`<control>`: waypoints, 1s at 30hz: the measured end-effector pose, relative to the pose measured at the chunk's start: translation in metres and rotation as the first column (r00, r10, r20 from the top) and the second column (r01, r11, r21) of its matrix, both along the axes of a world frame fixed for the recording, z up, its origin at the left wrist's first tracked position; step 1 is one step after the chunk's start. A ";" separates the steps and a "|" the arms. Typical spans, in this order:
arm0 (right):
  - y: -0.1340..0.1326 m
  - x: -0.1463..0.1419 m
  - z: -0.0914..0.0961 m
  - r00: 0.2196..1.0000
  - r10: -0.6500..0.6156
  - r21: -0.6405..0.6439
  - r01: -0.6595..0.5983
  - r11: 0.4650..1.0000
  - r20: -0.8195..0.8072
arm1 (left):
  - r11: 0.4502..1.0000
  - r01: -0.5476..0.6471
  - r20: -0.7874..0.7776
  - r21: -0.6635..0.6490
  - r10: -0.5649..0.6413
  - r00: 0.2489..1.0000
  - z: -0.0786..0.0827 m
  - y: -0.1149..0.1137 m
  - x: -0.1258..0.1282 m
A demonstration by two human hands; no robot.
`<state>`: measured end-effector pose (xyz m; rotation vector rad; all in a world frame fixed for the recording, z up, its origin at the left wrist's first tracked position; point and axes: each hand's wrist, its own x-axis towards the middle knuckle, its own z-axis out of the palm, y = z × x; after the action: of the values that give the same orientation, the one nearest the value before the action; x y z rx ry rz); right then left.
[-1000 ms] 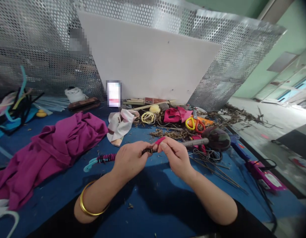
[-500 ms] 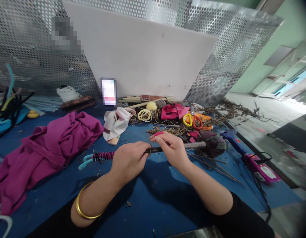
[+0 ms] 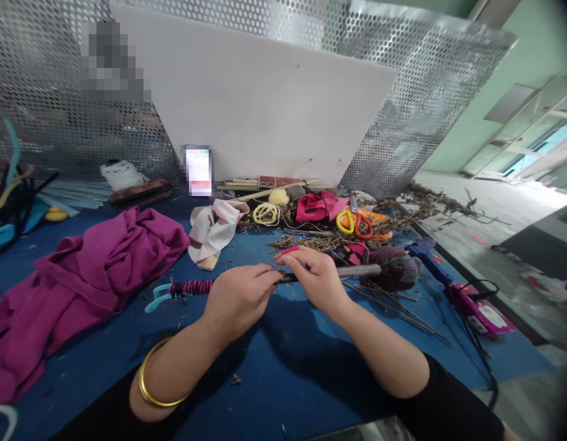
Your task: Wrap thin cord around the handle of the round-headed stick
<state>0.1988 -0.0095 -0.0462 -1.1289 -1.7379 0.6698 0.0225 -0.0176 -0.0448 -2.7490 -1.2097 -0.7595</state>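
Observation:
A long wrapped stick point(image 3: 191, 286) lies level across in front of me, bound in purple with black thread at its left part, dark in the middle and grey point(image 3: 357, 271) at the right. Two light-blue loops point(image 3: 158, 298) form its left end. My left hand point(image 3: 241, 297) is closed around it, thumb and fingertips at the dark section. Just to the right, my right hand point(image 3: 317, 275) pinches the same stick, its fingertips close to the left hand's; a pink wrap point(image 3: 290, 250) covers one finger. A dark cloth ball point(image 3: 393, 267) sits at the grey end; whether they join I cannot tell.
Purple cloth point(image 3: 113, 275) lies at left, a pale cloth point(image 3: 214, 233) beyond my hands. Scissors point(image 3: 354, 222), yellow cord point(image 3: 266, 214) and dried twigs point(image 3: 301, 240) lie along the back. At right are a blue glue gun point(image 3: 430, 260) and a pink box point(image 3: 480, 309) with a cable.
My left fingertips have slid slightly right along the dark section, closer to the right hand. The whole view has shifted a little; the stick keeps nearly the same place.

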 end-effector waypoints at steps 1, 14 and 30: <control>0.000 0.000 0.000 1.000 0.008 -0.012 -0.008 1.000 -0.003 | 1.000 0.000 0.003 -0.011 0.000 1.000 0.000 0.000 0.000; 0.012 0.077 0.047 0.928 -0.088 -0.451 -0.092 0.888 -0.361 | 0.972 -0.167 0.126 -0.166 0.189 0.974 0.017 0.015 -0.022; 0.047 0.173 0.020 0.696 -0.550 -0.292 0.466 0.835 -0.461 | 0.961 -0.180 0.149 -0.209 0.213 0.966 0.029 0.027 -0.044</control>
<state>0.3721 0.0376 -0.0258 -1.3083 -0.8463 0.6836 -0.0211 0.0095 -0.0156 -2.6967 -1.6469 -0.9155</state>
